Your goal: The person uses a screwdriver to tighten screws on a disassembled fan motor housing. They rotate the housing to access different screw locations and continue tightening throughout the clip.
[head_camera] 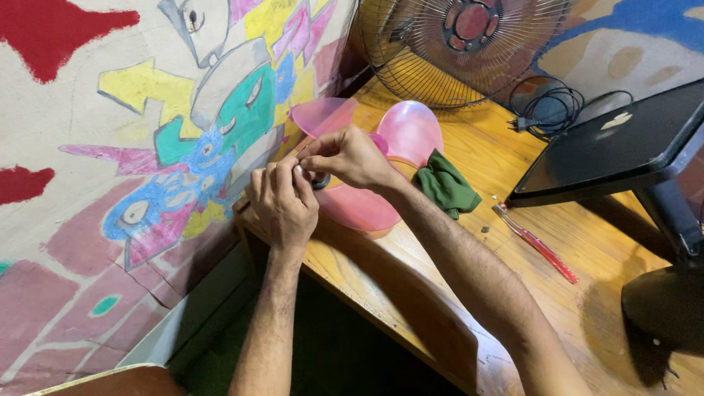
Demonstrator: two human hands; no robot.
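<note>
At centre, left hand (282,202) and right hand (350,157) pinched together on a small dark part (317,180), mostly hidden by fingers, over pink fan blades (410,132). At three o'clock: green cloth (446,185), red-handled tool (538,245).

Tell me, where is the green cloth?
The green cloth lies on the wooden table, just right of the pink fan blade and the right hand.

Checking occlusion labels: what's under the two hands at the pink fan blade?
Under the left hand and right hand lies the pink fan blade on the wooden table. A small dark part shows between the fingers; the blade's hub is covered.
</note>
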